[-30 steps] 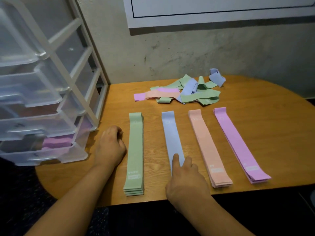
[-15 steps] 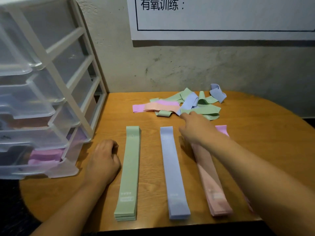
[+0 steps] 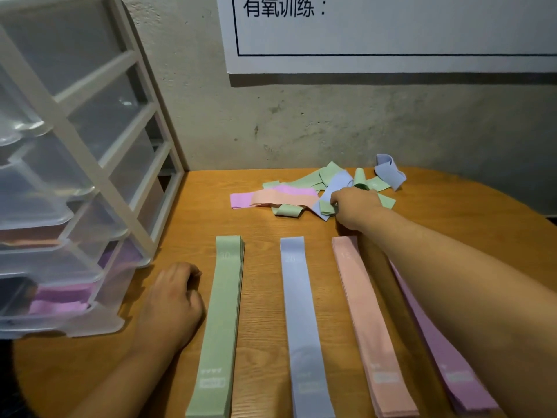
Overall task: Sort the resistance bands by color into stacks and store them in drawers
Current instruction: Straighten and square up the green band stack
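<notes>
Four sorted stacks lie side by side on the wooden table [image 3: 262, 224]: a green stack [image 3: 221, 321], a blue stack [image 3: 301, 321], a peach stack [image 3: 366, 321] and a purple stack [image 3: 434, 351] partly under my right arm. A loose pile of mixed bands [image 3: 304, 194] sits at the far edge by the wall. My right hand [image 3: 354, 208] reaches into that pile, its fingers curled onto a green band [image 3: 327, 208]. My left hand [image 3: 171, 300] rests on the table left of the green stack, fingers loosely curled, holding nothing.
A clear plastic drawer unit [image 3: 75, 182] with a white frame stands at the left; purple bands [image 3: 60, 300] show in its bottom drawer and peach ones in the drawer above. A grey wall with a white poster [image 3: 391, 34] backs the table.
My right hand left the near end of the blue stack and reached forward into the loose pile, where it now grips a green band. My left hand stayed put.
</notes>
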